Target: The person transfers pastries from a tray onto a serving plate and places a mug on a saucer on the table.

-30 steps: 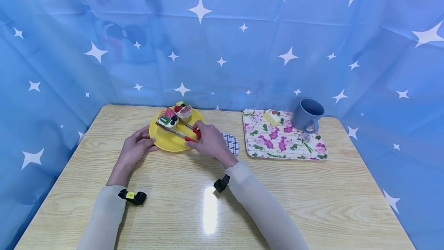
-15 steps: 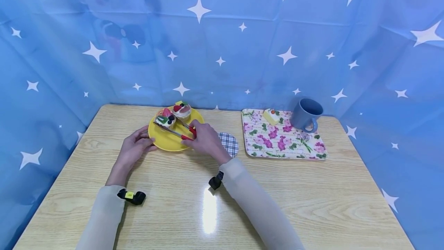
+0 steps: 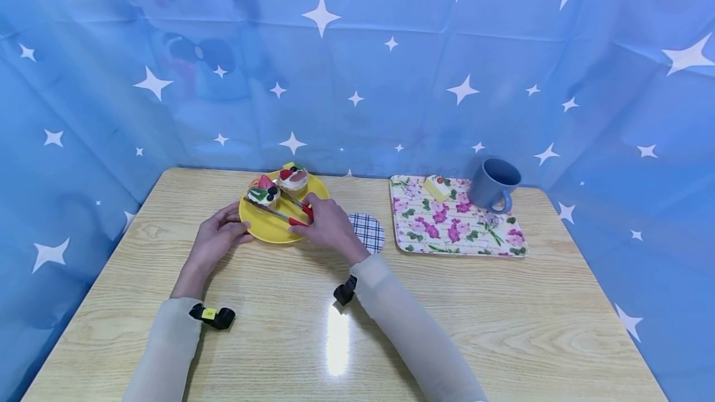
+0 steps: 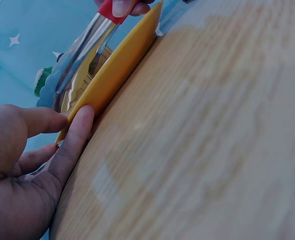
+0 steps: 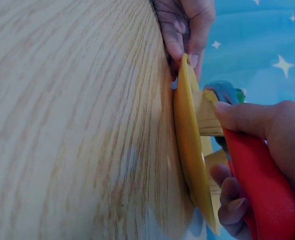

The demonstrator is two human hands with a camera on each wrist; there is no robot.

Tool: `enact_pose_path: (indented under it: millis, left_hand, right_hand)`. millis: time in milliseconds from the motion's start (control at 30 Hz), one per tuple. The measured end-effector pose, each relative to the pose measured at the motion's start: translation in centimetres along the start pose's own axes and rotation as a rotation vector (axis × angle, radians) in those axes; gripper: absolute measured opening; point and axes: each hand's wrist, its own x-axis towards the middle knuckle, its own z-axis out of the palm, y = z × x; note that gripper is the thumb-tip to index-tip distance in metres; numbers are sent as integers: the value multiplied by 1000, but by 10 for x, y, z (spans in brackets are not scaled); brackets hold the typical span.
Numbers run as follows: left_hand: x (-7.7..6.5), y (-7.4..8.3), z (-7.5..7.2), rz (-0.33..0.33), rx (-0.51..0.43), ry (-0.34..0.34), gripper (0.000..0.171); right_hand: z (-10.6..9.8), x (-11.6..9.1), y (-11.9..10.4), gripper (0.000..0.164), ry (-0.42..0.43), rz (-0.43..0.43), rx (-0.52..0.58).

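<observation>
In the head view, a yellow plate (image 3: 270,228) lies at the back left of the table. My left hand (image 3: 220,236) pinches its left rim between thumb and fingers, as the left wrist view also shows. My right hand (image 3: 333,223) grips a pair of tongs (image 4: 80,55) by its red handles (image 5: 260,185). The metal arms of the tongs reach around a cream-topped cupcake (image 3: 261,196) with dark berries at the plate's left. Behind it to the right sits a second cupcake (image 3: 293,180) with red fruit. Whether the first cupcake touches the plate, I cannot tell.
A blue plaid coaster (image 3: 367,231) lies right of the plate, partly behind my right hand. Further right, a floral tray (image 3: 447,244) carries a small yellow cake slice (image 3: 437,188) and a blue mug (image 3: 494,183). A starry blue curtain (image 3: 357,67) hangs behind the wooden table (image 3: 503,321).
My right hand has shifted a little to the left with the tongs, and the berry cupcake has moved slightly left with them. My left hand keeps its place on the plate.
</observation>
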Motion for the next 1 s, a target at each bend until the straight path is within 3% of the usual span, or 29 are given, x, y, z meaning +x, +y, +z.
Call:
enact_pose_path:
  millis: [800, 1000]
  left_hand:
    - [-1, 2, 3, 10, -6, -8, 69]
    - [1, 0, 2, -10, 18, 24, 69]
  right_hand:
    - [-12, -16, 7, 58, 15, -8, -4]
    - [-14, -20, 8, 60, 13, -14, 1]
